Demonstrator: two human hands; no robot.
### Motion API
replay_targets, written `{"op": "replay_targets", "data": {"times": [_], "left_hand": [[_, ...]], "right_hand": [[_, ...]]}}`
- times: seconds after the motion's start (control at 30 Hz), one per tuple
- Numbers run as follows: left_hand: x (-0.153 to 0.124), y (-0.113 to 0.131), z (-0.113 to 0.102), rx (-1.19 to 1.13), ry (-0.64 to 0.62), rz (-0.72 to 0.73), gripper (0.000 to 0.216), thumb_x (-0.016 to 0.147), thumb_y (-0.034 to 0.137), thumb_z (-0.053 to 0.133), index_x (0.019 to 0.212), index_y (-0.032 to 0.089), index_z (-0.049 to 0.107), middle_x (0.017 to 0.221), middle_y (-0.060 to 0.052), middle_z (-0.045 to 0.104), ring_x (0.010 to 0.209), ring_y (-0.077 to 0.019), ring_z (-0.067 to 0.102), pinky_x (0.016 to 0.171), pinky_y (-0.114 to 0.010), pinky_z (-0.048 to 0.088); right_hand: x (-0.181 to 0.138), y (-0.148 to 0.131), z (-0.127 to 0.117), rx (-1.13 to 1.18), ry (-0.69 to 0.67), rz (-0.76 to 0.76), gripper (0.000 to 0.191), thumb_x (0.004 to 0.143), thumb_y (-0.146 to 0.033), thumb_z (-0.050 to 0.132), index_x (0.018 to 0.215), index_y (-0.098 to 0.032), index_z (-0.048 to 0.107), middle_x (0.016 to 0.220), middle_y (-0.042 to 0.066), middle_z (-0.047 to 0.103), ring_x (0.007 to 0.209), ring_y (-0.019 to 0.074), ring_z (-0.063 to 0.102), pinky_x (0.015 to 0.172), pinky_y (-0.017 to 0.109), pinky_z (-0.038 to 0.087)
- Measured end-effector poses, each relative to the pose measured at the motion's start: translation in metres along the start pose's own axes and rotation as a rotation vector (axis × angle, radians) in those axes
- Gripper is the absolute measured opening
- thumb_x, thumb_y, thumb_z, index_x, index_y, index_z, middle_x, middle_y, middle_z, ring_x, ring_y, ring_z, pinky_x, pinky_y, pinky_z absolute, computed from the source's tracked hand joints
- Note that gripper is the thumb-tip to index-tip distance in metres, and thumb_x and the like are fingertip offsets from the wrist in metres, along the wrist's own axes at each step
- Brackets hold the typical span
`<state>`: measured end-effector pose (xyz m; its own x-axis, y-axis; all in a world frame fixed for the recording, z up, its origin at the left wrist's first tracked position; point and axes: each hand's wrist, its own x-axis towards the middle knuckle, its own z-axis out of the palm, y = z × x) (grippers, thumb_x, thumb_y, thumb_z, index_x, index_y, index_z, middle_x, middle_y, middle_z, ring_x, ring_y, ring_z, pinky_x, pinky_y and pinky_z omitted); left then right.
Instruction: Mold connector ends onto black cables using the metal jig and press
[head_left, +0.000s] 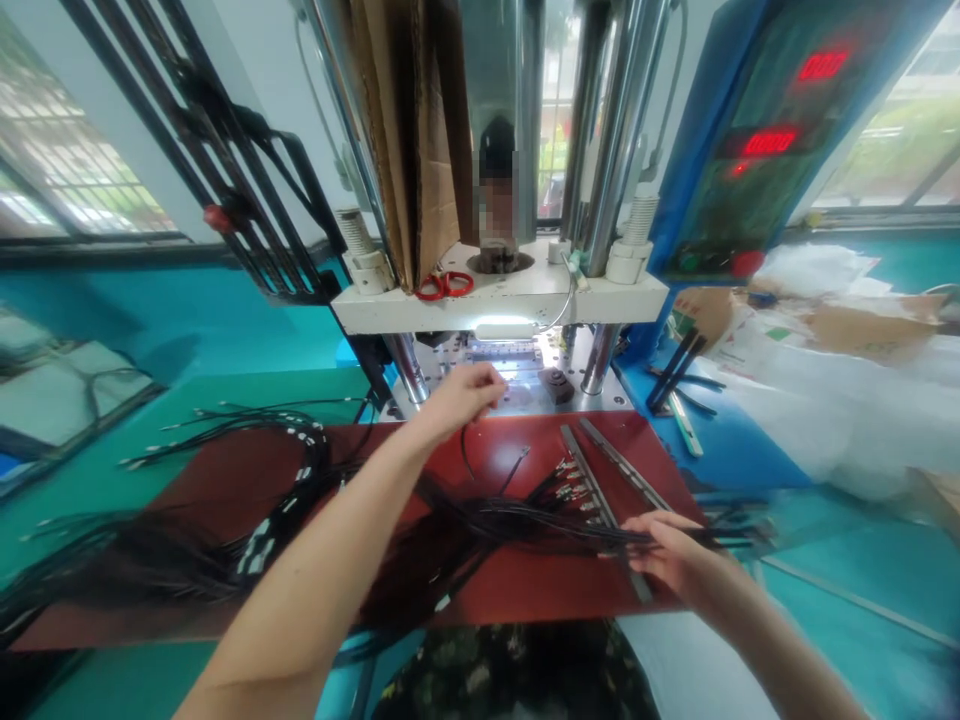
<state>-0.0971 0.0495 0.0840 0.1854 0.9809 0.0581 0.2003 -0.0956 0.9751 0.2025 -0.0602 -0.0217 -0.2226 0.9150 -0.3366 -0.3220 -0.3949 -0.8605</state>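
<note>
Passing through the right hand [679, 556] are black cables [517, 518].

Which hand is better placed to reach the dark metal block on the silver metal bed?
Probably the left hand: it looks nearer the dark metal block and the silver metal bed, while the right hand grips thin black cables.
</note>
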Motion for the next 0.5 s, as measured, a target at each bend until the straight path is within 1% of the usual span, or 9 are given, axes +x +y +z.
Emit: {"op": "replay_targets", "data": {"times": [0.07, 0.13, 0.17, 0.23, 0.27, 0.3, 0.33, 0.4, 0.5], "left_hand": [[0.003, -0.027, 0.024, 0.064, -0.095, -0.054, 0.009, 0.069, 0.024, 0.057, 0.068, 0.016, 0.053, 0.050, 0.005, 0.049, 0.033, -0.0026, 0.035, 0.032, -0.014, 0.024], [0.006, -0.052, 0.050, 0.114, -0.192, -0.126, 0.007, 0.070, 0.022, 0.054, 0.068, 0.015, 0.053, 0.049, 0.005, 0.049, 0.033, -0.0026, 0.034, 0.033, -0.014, 0.023], [0.008, -0.064, 0.061, 0.134, -0.222, -0.162, 0.006, 0.070, 0.020, 0.053, 0.068, 0.015, 0.053, 0.048, 0.005, 0.050, 0.032, -0.0028, 0.034, 0.033, -0.014, 0.023], [0.013, -0.081, 0.077, 0.161, -0.236, -0.201, 0.004, 0.069, 0.017, 0.052, 0.066, 0.015, 0.053, 0.047, 0.005, 0.050, 0.031, -0.0035, 0.035, 0.034, -0.015, 0.024], [0.015, -0.087, 0.082, 0.171, -0.225, -0.203, 0.003, 0.067, 0.015, 0.052, 0.065, 0.014, 0.053, 0.046, 0.005, 0.050, 0.031, -0.0040, 0.036, 0.035, -0.015, 0.024], [0.017, -0.091, 0.085, 0.178, -0.211, -0.195, 0.003, 0.065, 0.013, 0.052, 0.064, 0.014, 0.054, 0.046, 0.004, 0.051, 0.032, -0.0044, 0.037, 0.035, -0.015, 0.025], [0.018, -0.094, 0.087, 0.185, -0.197, -0.183, 0.004, 0.063, 0.011, 0.053, 0.063, 0.014, 0.055, 0.047, 0.004, 0.051, 0.033, -0.0048, 0.039, 0.037, -0.016, 0.026], [0.021, -0.097, 0.087, 0.194, -0.167, -0.161, 0.005, 0.061, 0.009, 0.056, 0.061, 0.015, 0.055, 0.047, 0.004, 0.052, 0.036, -0.0049, 0.041, 0.039, -0.016, 0.027], [0.020, -0.096, 0.087, 0.183, -0.142, -0.164, 0.005, 0.061, 0.011, 0.057, 0.059, 0.015, 0.055, 0.047, 0.003, 0.053, 0.036, -0.0046, 0.041, 0.039, -0.015, 0.027]], "right_hand": [[-0.011, 0.002, -0.003, 0.047, 0.005, 0.054, 0.024, 0.074, -0.036, 0.065, 0.087, -0.017, 0.068, 0.083, 0.009, 0.066, 0.076, 0.0189, 0.061, 0.066, 0.029, 0.049], [-0.021, 0.002, -0.007, 0.060, 0.002, 0.124, 0.030, 0.076, -0.044, 0.060, 0.088, -0.017, 0.067, 0.077, 0.009, 0.067, 0.065, 0.0168, 0.062, 0.056, 0.026, 0.048], [-0.027, 0.001, -0.008, 0.034, -0.023, 0.178, 0.034, 0.077, -0.049, 0.057, 0.086, -0.017, 0.067, 0.073, 0.009, 0.067, 0.058, 0.0159, 0.061, 0.049, 0.024, 0.046], [-0.040, -0.005, -0.009, -0.124, -0.133, 0.289, 0.040, 0.078, -0.054, 0.052, 0.081, -0.016, 0.067, 0.066, 0.009, 0.066, 0.045, 0.0145, 0.058, 0.039, 0.022, 0.040], [-0.046, -0.012, -0.008, -0.240, -0.195, 0.314, 0.039, 0.077, -0.053, 0.054, 0.079, -0.016, 0.067, 0.063, 0.009, 0.066, 0.042, 0.0143, 0.057, 0.038, 0.022, 0.038], [-0.051, -0.020, -0.006, -0.359, -0.246, 0.299, 0.036, 0.076, -0.051, 0.056, 0.080, -0.017, 0.067, 0.062, 0.008, 0.066, 0.042, 0.0149, 0.057, 0.040, 0.023, 0.039], [-0.055, -0.029, -0.002, -0.468, -0.273, 0.241, 0.032, 0.076, -0.047, 0.059, 0.082, -0.018, 0.067, 0.063, 0.008, 0.066, 0.045, 0.0161, 0.058, 0.042, 0.025, 0.041], [-0.053, -0.050, 0.008, -0.618, -0.251, 0.017, 0.028, 0.076, -0.044, 0.059, 0.086, -0.019, 0.068, 0.067, 0.008, 0.067, 0.055, 0.0189, 0.060, 0.050, 0.029, 0.045], [-0.023, -0.071, 0.028, -0.812, -0.094, -0.365, 0.021, 0.077, -0.039, 0.057, 0.084, -0.022, 0.068, 0.073, 0.006, 0.067, 0.066, 0.0208, 0.060, 0.061, 0.032, 0.047]]}}
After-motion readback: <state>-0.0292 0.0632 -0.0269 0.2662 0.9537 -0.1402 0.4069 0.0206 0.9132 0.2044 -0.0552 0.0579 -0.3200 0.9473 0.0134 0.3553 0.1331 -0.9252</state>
